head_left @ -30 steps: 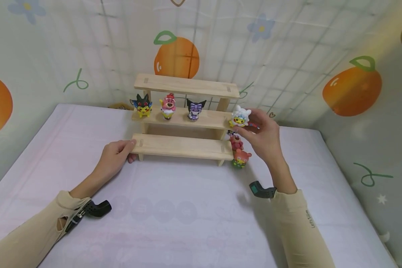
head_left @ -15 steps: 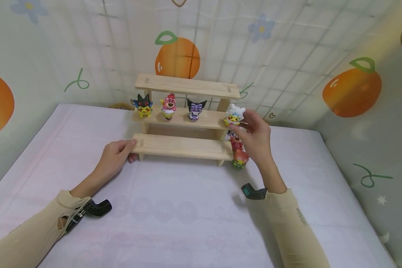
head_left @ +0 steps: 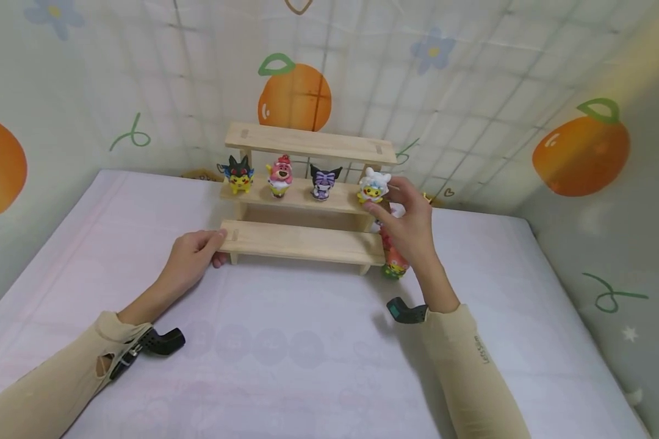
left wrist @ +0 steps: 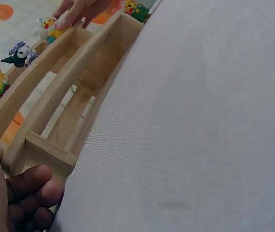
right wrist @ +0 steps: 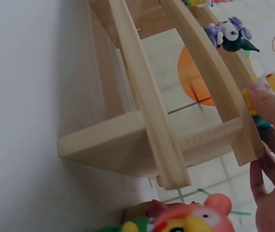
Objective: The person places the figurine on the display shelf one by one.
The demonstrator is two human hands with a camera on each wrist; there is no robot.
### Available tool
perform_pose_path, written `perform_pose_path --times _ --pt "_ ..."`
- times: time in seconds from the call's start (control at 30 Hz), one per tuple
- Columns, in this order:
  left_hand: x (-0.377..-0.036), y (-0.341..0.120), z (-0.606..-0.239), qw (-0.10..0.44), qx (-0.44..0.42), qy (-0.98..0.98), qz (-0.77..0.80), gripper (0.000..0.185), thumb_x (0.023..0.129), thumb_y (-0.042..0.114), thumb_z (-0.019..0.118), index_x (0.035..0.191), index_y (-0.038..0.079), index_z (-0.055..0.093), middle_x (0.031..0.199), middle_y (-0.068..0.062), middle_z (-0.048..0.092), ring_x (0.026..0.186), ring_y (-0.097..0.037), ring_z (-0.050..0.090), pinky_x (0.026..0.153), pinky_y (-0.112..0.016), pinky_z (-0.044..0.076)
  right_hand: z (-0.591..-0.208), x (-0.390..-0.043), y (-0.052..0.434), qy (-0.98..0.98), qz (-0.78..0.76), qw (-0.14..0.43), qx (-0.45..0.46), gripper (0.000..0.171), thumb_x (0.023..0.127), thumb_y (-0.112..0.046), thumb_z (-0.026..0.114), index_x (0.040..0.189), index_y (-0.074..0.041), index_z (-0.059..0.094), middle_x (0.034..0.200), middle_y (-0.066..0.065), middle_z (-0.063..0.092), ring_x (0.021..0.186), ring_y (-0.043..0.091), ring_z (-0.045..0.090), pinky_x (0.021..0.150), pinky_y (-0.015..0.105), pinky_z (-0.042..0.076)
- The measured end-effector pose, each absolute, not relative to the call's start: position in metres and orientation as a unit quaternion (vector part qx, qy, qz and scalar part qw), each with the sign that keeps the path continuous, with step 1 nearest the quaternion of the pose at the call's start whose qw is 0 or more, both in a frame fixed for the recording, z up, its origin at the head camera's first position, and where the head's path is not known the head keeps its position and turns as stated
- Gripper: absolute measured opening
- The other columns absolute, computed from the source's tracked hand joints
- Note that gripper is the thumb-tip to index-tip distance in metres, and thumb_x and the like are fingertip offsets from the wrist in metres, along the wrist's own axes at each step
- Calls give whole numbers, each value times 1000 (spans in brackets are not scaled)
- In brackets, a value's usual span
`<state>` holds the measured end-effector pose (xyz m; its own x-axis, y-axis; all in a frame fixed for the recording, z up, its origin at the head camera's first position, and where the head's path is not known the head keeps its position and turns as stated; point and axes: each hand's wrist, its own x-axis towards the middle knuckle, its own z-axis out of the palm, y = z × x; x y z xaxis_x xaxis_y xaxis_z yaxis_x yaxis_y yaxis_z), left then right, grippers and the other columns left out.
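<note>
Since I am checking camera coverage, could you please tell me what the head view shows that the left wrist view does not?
Only the head view shows the black-eared yellow figurine, the top shelf and both sleeves. Only the left wrist view shows the left hand close up, curled round the wooden rack's lower corner. Both show the right hand setting the white-hooded figurine on the middle shelf.

The right hand [head_left: 409, 228] hides most of the floor figurines [head_left: 393, 266] beside the shelf [head_left: 302, 241].

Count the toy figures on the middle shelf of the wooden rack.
4, left to right: black-eared yellow figure, pink figure, purple-and-black figure, and white-hooded yellow figure, which the right hand pinches at the shelf's right end. More figures beside the rack are partly hidden.
</note>
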<state>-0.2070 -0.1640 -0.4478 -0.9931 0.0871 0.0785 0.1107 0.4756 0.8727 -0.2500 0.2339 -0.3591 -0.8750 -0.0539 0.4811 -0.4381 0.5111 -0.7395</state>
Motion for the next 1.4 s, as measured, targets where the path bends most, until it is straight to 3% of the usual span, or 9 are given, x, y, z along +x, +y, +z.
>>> perform_pose_path --times 0.23,0.4,0.67,0.9,1.27,1.4 --pt "-207 -163 -448 7 -53 -860 -507 49 112 43 49 104 1 75 75 -8 68 74 -20 59 71 -27 43 -360 -257 236 -840 486 169 172 55 91 -5 82 142 -7 62 131 15 72 120 25 69 109 44 41" --pt "-208 -163 -448 7 -55 -861 -505 48 112 41 49 106 0 74 75 -7 68 73 -19 60 71 -27 44 -365 -262 234 -829 507 161 173 54 91 -5 82 141 -8 62 136 16 70 129 28 66 123 48 34" --pt "-208 -164 -449 6 -55 -861 -506 49 112 41 49 104 0 74 74 -7 68 73 -19 59 70 -27 44 -367 -265 228 -819 524 147 182 55 92 0 79 143 -5 59 137 19 68 130 28 65 122 45 36" --pt "-208 -164 -449 7 -56 -859 -508 49 112 42 49 102 1 74 74 -8 68 73 -19 59 70 -27 44 -367 -263 225 -820 524 127 191 57 96 -6 76 150 -7 55 141 16 67 134 22 62 119 36 41" --pt "-208 -164 -450 9 -57 -860 -507 50 111 44 50 101 2 74 74 -6 68 73 -19 59 71 -26 44 -360 -258 233 -830 515 125 171 56 96 -14 79 147 -13 57 141 13 67 136 24 61 120 44 40" --pt "-208 -164 -450 9 -58 -858 -510 50 111 44 50 100 2 74 74 -6 67 74 -19 59 71 -26 44 -358 -254 243 -838 501 146 159 42 101 -24 75 141 -15 65 137 7 69 129 20 63 118 46 42"
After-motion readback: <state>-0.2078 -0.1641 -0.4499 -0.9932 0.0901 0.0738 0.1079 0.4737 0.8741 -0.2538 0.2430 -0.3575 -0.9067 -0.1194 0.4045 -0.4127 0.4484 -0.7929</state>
